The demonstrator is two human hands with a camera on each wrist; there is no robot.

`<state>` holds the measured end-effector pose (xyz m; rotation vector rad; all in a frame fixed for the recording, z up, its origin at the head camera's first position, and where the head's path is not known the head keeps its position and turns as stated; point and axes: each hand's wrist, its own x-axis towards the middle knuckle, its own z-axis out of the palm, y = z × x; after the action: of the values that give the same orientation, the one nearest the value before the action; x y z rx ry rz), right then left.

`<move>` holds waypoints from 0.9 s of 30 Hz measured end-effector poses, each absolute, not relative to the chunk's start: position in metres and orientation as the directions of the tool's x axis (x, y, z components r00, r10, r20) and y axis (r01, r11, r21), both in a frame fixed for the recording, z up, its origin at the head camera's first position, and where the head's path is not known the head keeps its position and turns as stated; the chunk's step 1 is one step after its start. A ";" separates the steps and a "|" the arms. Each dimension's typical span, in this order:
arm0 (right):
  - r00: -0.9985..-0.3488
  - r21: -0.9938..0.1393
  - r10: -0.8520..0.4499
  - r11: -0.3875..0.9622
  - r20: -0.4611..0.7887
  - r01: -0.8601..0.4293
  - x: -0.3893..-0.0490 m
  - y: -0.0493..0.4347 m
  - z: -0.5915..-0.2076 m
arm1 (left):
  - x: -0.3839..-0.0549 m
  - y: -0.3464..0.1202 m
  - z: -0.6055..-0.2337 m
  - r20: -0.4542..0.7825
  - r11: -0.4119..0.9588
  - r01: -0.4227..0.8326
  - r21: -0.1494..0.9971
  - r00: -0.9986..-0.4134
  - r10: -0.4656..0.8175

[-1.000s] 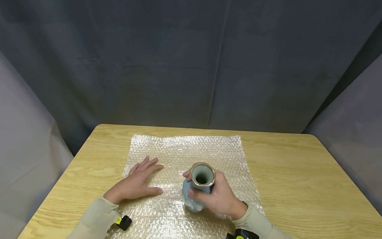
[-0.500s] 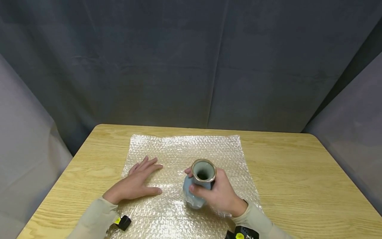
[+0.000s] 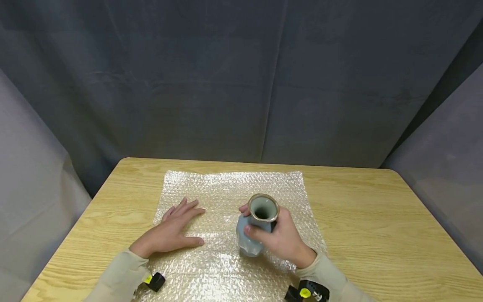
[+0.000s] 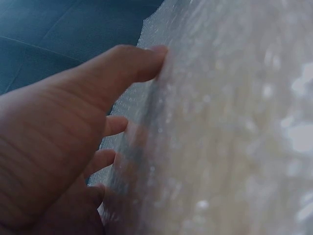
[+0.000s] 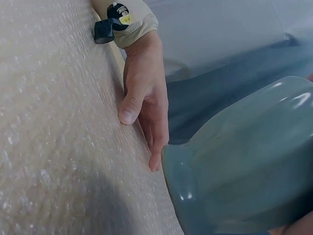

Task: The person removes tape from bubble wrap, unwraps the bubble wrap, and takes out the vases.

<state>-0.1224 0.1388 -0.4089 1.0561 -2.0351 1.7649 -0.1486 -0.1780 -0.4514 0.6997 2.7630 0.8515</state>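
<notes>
A pale blue-green ceramic vase [image 3: 250, 242] with a brown-edged mouth is in my right hand [image 3: 285, 238], the thumb and fingers curled round its neck. In the right wrist view the base of the vase [image 5: 234, 166] hangs a little off the bubble wrap, over a shadow. Its mouth points up towards the head camera, slightly tilted. My left hand [image 3: 170, 231] rests on the left part of the bubble wrap [image 3: 222, 191] with spread fingers. The left wrist view shows the fingertips of that hand [image 4: 54, 127] touching the wrap.
Under the wrap is a light wood table [image 3: 377, 226], its wood showing on both sides of the sheet. A dark grey curtain [image 3: 211, 84] hangs behind the table's far edge. Lighter grey cloth [image 3: 34, 201] hangs at the left, with more at the right.
My right hand has moved the vase slightly away from me and to the right. My left hand stays in place on the bubble wrap.
</notes>
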 end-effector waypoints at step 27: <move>-0.727 -0.763 -0.319 0.020 0.608 -0.646 -0.128 0.147 -0.407 | -0.149 -0.179 -0.453 -0.029 0.729 0.387 0.565 -0.873 0.486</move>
<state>-0.1279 0.1465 -0.4065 0.9970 -2.0327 1.7675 -0.1488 -0.1795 -0.4533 0.7020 2.7558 0.8419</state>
